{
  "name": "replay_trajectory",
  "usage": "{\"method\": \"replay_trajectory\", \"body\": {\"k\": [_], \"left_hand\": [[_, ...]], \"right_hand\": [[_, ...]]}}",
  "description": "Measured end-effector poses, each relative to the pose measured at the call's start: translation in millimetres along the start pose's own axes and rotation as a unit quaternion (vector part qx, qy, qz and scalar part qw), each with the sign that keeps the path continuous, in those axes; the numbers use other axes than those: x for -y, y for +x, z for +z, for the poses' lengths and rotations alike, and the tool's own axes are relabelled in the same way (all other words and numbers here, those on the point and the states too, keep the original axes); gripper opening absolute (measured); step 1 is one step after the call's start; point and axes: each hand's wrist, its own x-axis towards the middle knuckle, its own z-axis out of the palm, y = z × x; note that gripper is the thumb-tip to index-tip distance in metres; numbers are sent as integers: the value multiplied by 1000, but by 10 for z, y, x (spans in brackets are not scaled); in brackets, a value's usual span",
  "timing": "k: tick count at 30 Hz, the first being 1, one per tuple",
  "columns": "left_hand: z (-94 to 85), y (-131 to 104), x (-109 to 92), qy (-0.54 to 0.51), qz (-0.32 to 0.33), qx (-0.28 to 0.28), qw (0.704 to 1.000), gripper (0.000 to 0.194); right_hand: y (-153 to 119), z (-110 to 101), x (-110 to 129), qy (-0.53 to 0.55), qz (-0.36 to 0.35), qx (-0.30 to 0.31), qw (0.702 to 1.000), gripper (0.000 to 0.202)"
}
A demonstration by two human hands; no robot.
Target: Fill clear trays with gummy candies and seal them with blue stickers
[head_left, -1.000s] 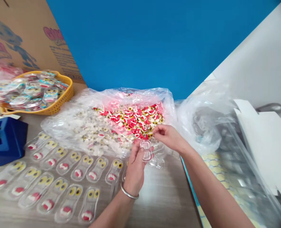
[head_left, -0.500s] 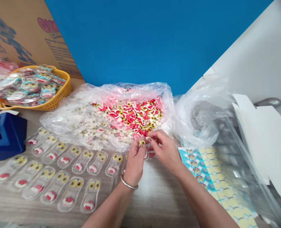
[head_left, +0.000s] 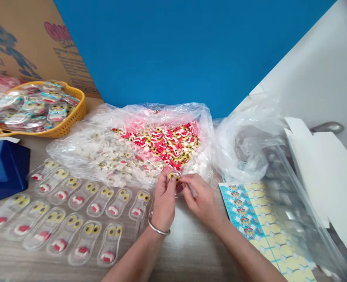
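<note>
Evidently, left hand [head_left: 165, 201] holds clear case [head_left: 174, 172] with yellow eyes [head_left: 170, 176]

A broad blue panel [head_left: 173, 51] towers at the back, pale wall [head_left: 332, 70] over on the right, and light gleams off the wood-grained surface [head_left: 191, 246]!

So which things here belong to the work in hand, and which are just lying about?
Belonging, by the look of it:
clear tray in the left hand, right hand at its edge
bag of eye and mouth pieces
filled trays in rows
yellow basket of similar packs

Probably just lying about:
blue holder
cardboard box
</note>
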Motion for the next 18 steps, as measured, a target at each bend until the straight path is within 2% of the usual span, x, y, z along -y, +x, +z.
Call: {"method": "replay_trajectory", "body": {"k": [2,4,8,11,18], "left_hand": [[20,9,8,-12,25,13,1000,28],[27,23,22,-24,15,21,999,30],[9,49,46,-13,-2,3,1000,34],[-4,48,42,-20,2,-2,1000,35],[12,-5,-19,-90,-28,-29,995,34]], "right_hand": [[137,-36,-68,7,47,-14,999,23],[312,-45,-178,-34,68,13,997,22],[654,17,-383,-159,52,158,973,18],[782,74,-462,-197,54,220,954,15],[713,62,-565,-113,112,144,977,12]]}}
